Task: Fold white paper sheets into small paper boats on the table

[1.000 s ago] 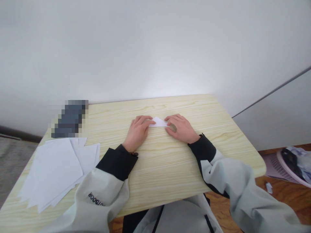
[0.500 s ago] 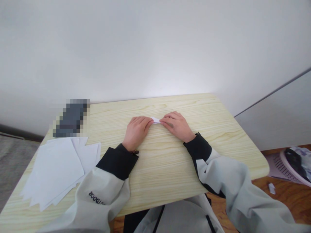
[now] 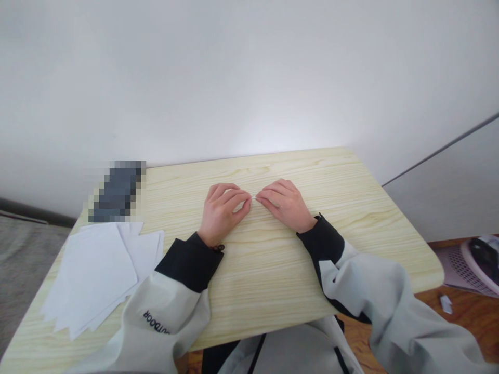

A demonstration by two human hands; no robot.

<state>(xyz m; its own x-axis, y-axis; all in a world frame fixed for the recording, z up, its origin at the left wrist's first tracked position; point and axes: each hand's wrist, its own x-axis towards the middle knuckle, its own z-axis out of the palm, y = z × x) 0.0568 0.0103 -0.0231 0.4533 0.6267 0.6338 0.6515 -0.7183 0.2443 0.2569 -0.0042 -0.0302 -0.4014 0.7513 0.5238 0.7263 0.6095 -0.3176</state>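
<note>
A small folded piece of white paper [image 3: 253, 198] is pinched between my two hands over the middle of the table. Only a thin sliver of it shows, edge-on; the fingers hide the rest. My left hand [image 3: 223, 209] grips its left end between thumb and fingertips. From the other side, my right hand [image 3: 286, 204] pinches the right end. The fingertips of both hands are close together, with a narrow gap between them.
A fanned stack of white paper sheets [image 3: 97, 259] lies on the left of the wooden table [image 3: 265, 280]. Behind it is a blurred dark flat object [image 3: 119, 192]. A lilac basket [image 3: 463, 270] and a paper scrap [image 3: 446, 304] are on the floor at right.
The paper between my fingers has turned from showing a small white face to a thin edge. My left hand has shifted slightly right, its thumb now bent below the fingers.
</note>
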